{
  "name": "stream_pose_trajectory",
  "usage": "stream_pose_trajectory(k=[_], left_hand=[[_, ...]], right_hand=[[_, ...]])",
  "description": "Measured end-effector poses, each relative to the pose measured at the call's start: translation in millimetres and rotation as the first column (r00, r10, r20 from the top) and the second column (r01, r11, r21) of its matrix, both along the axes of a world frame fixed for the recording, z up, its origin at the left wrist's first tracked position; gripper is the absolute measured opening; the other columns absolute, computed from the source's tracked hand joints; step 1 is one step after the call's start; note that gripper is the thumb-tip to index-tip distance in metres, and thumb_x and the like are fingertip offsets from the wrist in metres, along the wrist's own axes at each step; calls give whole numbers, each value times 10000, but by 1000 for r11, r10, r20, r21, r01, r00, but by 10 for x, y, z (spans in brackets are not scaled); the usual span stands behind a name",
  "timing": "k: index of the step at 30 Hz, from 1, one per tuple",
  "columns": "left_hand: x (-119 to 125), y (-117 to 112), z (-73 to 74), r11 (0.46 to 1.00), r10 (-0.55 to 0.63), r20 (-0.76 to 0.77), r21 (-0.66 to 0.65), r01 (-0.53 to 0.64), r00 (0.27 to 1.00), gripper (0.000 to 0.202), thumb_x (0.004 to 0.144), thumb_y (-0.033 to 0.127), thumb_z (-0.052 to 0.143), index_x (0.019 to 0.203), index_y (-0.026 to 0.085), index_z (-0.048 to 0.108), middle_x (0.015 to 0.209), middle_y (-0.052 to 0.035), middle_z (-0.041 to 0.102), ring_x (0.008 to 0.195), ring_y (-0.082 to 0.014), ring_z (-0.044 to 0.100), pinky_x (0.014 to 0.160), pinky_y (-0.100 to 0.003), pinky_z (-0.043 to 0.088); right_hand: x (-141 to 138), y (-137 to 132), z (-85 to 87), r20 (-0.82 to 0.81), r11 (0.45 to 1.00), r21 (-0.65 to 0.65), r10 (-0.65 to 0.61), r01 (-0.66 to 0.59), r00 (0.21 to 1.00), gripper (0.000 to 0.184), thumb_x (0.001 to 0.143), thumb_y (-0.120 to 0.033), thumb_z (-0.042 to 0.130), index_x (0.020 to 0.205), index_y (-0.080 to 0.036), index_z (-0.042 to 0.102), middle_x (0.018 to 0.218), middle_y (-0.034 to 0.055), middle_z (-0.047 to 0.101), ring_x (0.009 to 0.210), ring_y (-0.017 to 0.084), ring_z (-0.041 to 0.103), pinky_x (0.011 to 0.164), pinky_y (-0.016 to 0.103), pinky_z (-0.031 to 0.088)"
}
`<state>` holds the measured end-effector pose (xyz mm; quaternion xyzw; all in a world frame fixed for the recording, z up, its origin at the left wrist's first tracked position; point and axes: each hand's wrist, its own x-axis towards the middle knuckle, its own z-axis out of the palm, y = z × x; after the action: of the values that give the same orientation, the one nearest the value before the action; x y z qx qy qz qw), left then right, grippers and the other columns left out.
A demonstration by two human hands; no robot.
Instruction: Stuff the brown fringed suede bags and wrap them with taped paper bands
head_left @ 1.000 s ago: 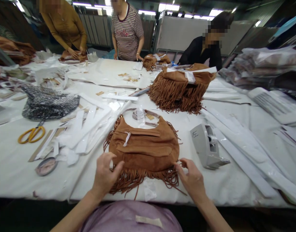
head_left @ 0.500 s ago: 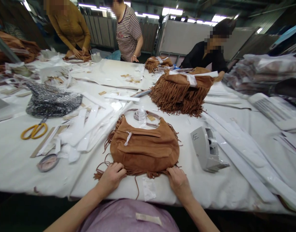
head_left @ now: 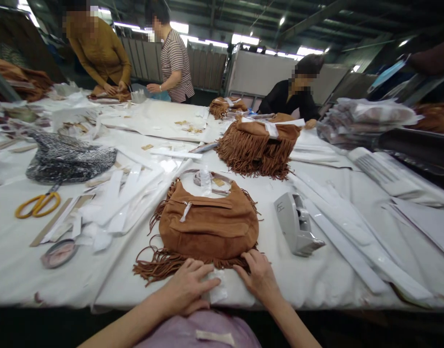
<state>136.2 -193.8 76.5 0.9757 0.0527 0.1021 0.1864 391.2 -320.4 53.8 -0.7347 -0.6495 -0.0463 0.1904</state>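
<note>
A brown suede fringed bag (head_left: 207, 227) lies flat on the white table (head_left: 334, 275) in front of me, zip side up, its strap at the far end. My left hand (head_left: 187, 287) lies flat with fingers stretched out over a small clear plastic piece (head_left: 217, 290) just below the bag's fringe. Beside it, my right hand (head_left: 258, 275) rests on the fringe at the bag's lower right edge, fingers spread and pressing down. Fringe strands (head_left: 153, 263) fan out to the left of my left hand.
A grey tape dispenser (head_left: 294, 229) stands right of the bag. Yellow scissors (head_left: 37, 205), a tape roll (head_left: 58, 253) and white paper strips (head_left: 124, 198) lie left. A stack of fringed bags (head_left: 254, 142) sits behind. Three people work at the far side.
My left hand has slid right from the fringe onto the clear plastic piece. My right hand has shifted slightly left along the bag's bottom edge. The fringe now spreads out to the left.
</note>
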Motion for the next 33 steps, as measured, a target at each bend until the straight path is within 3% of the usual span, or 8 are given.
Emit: stream_pose_trajectory(k=[3, 7, 14, 19, 23, 27, 33], left_hand=[[219, -38, -69, 997, -81, -86, 4, 81, 993, 317, 876, 509, 514, 1092, 280, 546, 1184, -35, 524, 1001, -219, 457, 816, -364, 299], [302, -68, -213, 997, -66, -83, 24, 68, 994, 220, 939, 411, 438, 885, 236, 561, 1078, -19, 547, 956, -193, 452, 789, -359, 264], [129, -94, -298, 1000, -13, -9, -16, 13, 1000, 204, 965, 323, 412, 854, 211, 543, 971, -5, 591, 891, -163, 461, 802, -373, 224], [-8, -94, -365, 997, 16, 63, -70, -12, 998, 234, 948, 387, 456, 829, 205, 544, 1028, 13, 617, 875, -144, 482, 787, -369, 212], [44, -156, -396, 994, 73, 85, -92, -65, 994, 188, 947, 297, 461, 806, 189, 522, 993, 11, 629, 853, -141, 490, 763, -352, 216], [152, -267, -415, 989, 119, 132, -102, -106, 984, 165, 942, 235, 444, 798, 189, 511, 819, 12, 611, 777, -141, 485, 741, -341, 222], [212, -379, -478, 991, 134, 178, -21, -133, 975, 175, 929, 208, 453, 761, 191, 499, 698, 15, 579, 679, -149, 462, 718, -344, 234]], right_hand=[[-44, 19, -44, -8, 999, -13, -29, 29, 1000, 101, 883, -278, 554, 871, -183, 585, 838, 58, 558, 805, 214, 511, 733, 333, 376], [-52, 37, -77, -10, 999, 8, -44, 44, 999, 95, 895, -200, 509, 840, -180, 584, 816, 56, 543, 787, 209, 496, 726, 328, 366], [-22, 68, 45, -22, 1000, 22, -12, 13, 1000, 210, 953, -248, 435, 815, -181, 579, 782, 50, 543, 759, 192, 491, 723, 312, 355], [96, 17, 60, 27, 999, -23, 24, -24, 999, 216, 955, -239, 439, 810, -189, 592, 785, 41, 573, 772, 184, 508, 749, 313, 338], [140, 4, -6, 25, 996, -83, 8, -6, 1000, 217, 953, -192, 424, 832, -194, 604, 793, 37, 595, 766, 176, 520, 739, 304, 334], [120, 33, -3, 44, 995, -100, -2, 7, 999, 211, 945, -184, 435, 827, -194, 610, 785, 38, 600, 756, 175, 520, 728, 303, 333], [107, 62, 27, 55, 994, -109, 5, 1, 998, 226, 940, -179, 432, 801, -189, 611, 776, 43, 601, 744, 171, 525, 729, 309, 339]])
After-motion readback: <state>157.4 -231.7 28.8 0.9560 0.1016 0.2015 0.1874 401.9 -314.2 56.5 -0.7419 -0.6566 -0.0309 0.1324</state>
